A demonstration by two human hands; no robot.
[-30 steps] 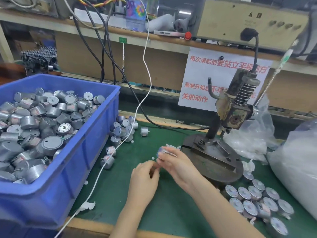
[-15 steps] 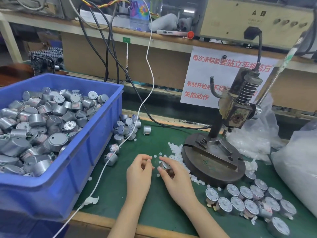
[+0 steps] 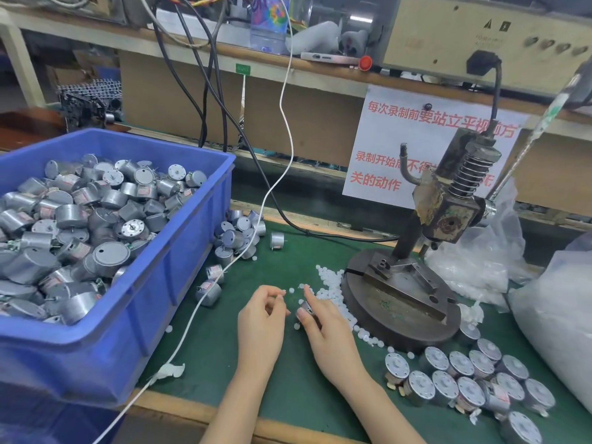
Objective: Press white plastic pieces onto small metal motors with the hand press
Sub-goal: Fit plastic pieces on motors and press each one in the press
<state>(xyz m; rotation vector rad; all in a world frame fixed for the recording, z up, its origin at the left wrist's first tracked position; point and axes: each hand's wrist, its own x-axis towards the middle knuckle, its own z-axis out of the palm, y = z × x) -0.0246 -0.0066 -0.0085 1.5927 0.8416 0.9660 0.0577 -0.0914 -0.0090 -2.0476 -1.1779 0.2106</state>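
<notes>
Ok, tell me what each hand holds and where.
Right hand: a small metal motor, grip on its side. Left hand: fingertips pinched together; whether they hold anything cannot be told.

one left hand (image 3: 261, 322), one right hand (image 3: 326, 331), one hand press (image 3: 448, 206), one blue crate (image 3: 153, 283), one sign (image 3: 384, 139), uncounted motors (image 3: 109, 254).

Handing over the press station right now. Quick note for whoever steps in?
Left hand: fingertips pinched together above the mat; whether they hold a white piece is too small to tell.
Right hand: grips one motor beside the loose white pieces.
Hand press: that motor is not yet on its base.
Done, probably: the upright motors right of the base.
Left: fit a piece, press, then work through the blue bin.
</notes>
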